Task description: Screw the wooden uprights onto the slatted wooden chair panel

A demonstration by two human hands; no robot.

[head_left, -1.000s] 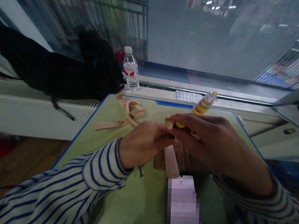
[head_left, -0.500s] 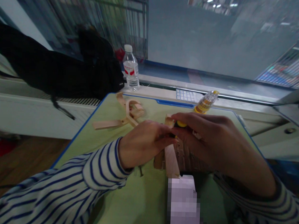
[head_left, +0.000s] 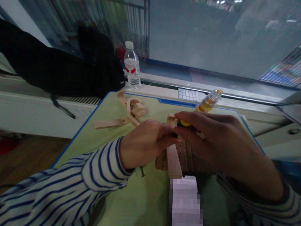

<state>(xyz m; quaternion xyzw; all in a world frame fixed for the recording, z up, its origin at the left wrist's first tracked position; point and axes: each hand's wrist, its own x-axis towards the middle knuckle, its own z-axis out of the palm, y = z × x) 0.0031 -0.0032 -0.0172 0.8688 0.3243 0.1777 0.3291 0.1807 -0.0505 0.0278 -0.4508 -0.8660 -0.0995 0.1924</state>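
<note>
My right hand [head_left: 218, 145] is closed around the black-and-yellow handle of a screwdriver [head_left: 183, 123], whose tip is hidden. Against it, my left hand [head_left: 144, 142] pinches with thumb and forefinger; a dark bit shows between them, but what they grip is mostly covered. Below the fingers, a pale wooden strip [head_left: 173, 161] lies over a brown block with holes [head_left: 185, 157]. A screw [head_left: 142, 171] lies on the table by my left wrist. Farther left rests a wooden assembly of joined strips [head_left: 132, 114].
The green table [head_left: 127, 204] has a blue rim. A pale, pixelated item [head_left: 187, 203] lies at its near side. A yellow-capped bottle [head_left: 209, 101] leans at the back right. On the sill stand a water bottle [head_left: 132, 66] and a black bag [head_left: 68, 70].
The view has shifted slightly. My right hand and the screwdriver handle sit a little farther right; both hands keep the same grip over the wood.
</note>
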